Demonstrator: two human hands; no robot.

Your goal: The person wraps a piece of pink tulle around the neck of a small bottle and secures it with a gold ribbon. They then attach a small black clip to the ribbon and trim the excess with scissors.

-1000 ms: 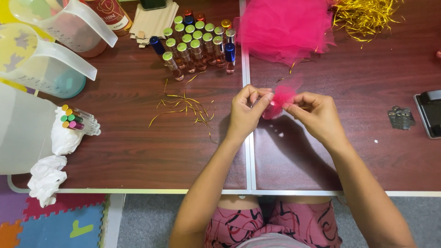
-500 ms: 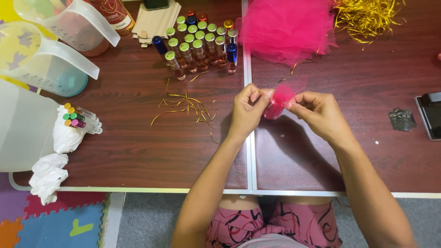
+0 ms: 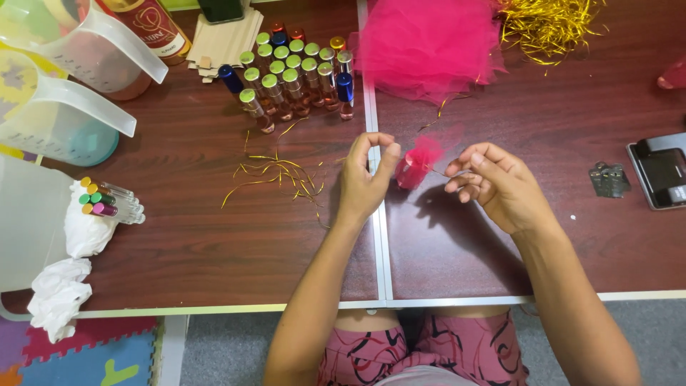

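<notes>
A small bundle wrapped in pink net (image 3: 416, 163) is held just above the dark wooden table (image 3: 200, 236), between both hands. My left hand (image 3: 366, 179) pinches the bundle at its left side with fingers curled. To its right, my right hand (image 3: 496, 184) pinches a thin thread (image 3: 437, 171) that runs from the bundle to its fingertips.
A heap of pink net (image 3: 429, 43) and gold tinsel (image 3: 550, 25) lie at the far edge. Several small capped bottles (image 3: 296, 75) stand at top centre, loose gold strips (image 3: 282, 175) beside my left hand. Plastic jugs (image 3: 64, 93) and crumpled tissue (image 3: 61, 293) sit left, a black device (image 3: 661, 168) right.
My right hand has drawn a little away to the right, stretching the thread out from the pink bundle. My left hand keeps its hold on the bundle.
</notes>
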